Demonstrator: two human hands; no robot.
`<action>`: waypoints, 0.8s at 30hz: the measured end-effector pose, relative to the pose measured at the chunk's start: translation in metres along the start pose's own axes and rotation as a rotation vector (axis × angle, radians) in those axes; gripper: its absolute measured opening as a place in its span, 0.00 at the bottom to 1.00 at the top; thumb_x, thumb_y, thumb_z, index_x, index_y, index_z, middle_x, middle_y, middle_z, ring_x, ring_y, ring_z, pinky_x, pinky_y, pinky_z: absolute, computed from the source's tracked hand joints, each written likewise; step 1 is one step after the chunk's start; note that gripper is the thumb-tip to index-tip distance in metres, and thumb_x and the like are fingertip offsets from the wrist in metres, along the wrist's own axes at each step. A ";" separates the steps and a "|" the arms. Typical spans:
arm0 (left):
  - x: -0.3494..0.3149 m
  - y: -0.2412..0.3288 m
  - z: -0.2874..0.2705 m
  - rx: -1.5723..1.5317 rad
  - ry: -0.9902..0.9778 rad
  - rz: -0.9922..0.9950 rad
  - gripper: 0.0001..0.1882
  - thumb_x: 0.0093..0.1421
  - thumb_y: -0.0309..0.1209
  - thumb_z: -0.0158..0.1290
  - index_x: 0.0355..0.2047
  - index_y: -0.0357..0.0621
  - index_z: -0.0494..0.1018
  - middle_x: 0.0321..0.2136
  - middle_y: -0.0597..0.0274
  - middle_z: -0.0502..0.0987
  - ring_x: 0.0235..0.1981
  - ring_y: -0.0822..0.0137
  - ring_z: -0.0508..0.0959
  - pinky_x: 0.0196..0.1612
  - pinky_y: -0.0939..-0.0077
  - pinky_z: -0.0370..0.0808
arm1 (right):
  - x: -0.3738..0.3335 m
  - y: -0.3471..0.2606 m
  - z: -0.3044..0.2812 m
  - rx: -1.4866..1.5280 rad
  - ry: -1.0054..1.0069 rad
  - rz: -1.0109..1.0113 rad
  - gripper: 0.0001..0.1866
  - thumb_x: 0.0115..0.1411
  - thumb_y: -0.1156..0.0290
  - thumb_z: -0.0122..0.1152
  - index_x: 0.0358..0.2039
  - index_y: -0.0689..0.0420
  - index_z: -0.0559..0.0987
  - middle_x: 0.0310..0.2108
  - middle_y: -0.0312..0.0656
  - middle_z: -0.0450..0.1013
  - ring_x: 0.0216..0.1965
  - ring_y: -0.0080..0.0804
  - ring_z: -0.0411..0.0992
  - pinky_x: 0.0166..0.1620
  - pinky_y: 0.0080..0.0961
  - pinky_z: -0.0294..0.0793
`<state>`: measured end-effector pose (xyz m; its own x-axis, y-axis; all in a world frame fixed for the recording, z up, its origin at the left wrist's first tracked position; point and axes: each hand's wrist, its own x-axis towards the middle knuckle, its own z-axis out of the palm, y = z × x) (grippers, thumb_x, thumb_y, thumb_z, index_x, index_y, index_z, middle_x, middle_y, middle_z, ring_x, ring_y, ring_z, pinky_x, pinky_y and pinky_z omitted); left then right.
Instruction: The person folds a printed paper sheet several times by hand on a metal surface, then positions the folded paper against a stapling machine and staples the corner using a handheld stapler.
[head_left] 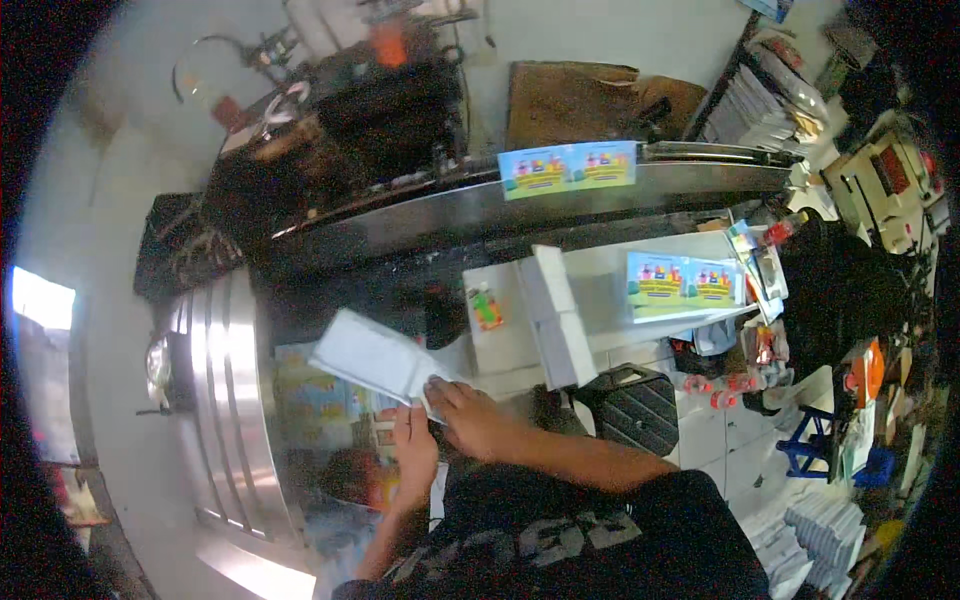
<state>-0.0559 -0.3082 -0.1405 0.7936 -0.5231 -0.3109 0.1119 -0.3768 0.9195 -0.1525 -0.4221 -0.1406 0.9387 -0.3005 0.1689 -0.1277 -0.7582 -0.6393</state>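
Note:
A flat white rectangular piece (368, 352), like a folded card or a thin bundle of paper, is held tilted in front of me. My left hand (416, 450) grips its lower edge, fingers pointing up. Beside it, my right hand (472, 418) is closed on the piece's lower right corner, and the two hands nearly touch. What lies under the fingers is hidden. To the right, a long white folded stack (556, 318) lies across a white table (605, 262). A small green and orange picture (486, 305) shows on a white surface left of that stack.
Colourful printed sheets (686, 284) lie on the table's right part; another printed sheet (568, 170) rests on a long metal machine (690, 178). A black ribbed case (632, 410) stands close to my right forearm. Bottles (722, 388), a blue stool (806, 442) and paper stacks (822, 530) are further right.

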 end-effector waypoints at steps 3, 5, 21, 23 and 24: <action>0.002 -0.003 0.028 0.366 -0.064 0.073 0.17 0.65 0.34 0.45 0.47 0.34 0.71 0.39 0.46 0.76 0.42 0.58 0.74 0.47 0.64 0.68 | -0.035 0.034 -0.031 0.156 -0.026 0.122 0.41 0.52 0.58 0.64 0.61 0.64 0.58 0.61 0.58 0.57 0.58 0.55 0.60 0.60 0.46 0.62; -0.001 0.004 0.052 0.285 -0.122 0.092 0.16 0.65 0.35 0.45 0.44 0.33 0.72 0.35 0.46 0.76 0.38 0.59 0.73 0.44 0.66 0.68 | -0.047 0.054 -0.037 0.223 -0.028 0.151 0.44 0.51 0.54 0.65 0.61 0.63 0.59 0.61 0.58 0.55 0.60 0.55 0.59 0.60 0.45 0.62; 0.045 -0.027 0.026 0.307 -0.055 -0.015 0.13 0.64 0.31 0.47 0.38 0.30 0.69 0.33 0.50 0.73 0.35 0.60 0.71 0.44 0.65 0.68 | -0.061 0.228 0.024 -0.383 0.094 0.644 0.46 0.50 0.47 0.63 0.62 0.63 0.58 0.64 0.56 0.51 0.65 0.54 0.51 0.59 0.60 0.56; 0.050 -0.030 0.020 0.333 -0.074 -0.036 0.13 0.65 0.32 0.47 0.38 0.30 0.69 0.33 0.50 0.73 0.36 0.61 0.71 0.43 0.66 0.68 | -0.063 0.232 0.037 -0.403 0.078 0.648 0.49 0.50 0.46 0.62 0.64 0.62 0.55 0.66 0.56 0.48 0.67 0.52 0.45 0.61 0.65 0.49; 0.052 -0.027 0.018 0.261 -0.094 -0.041 0.13 0.65 0.32 0.47 0.38 0.30 0.69 0.33 0.50 0.73 0.36 0.62 0.71 0.42 0.67 0.68 | -0.062 0.229 0.040 -0.420 0.082 0.660 0.50 0.50 0.45 0.62 0.65 0.61 0.54 0.66 0.55 0.47 0.67 0.52 0.45 0.62 0.63 0.48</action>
<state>-0.0284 -0.3389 -0.1854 0.7313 -0.5673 -0.3786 -0.0249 -0.5770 0.8164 -0.2275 -0.5537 -0.3277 0.6017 -0.7945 -0.0820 -0.7767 -0.5581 -0.2920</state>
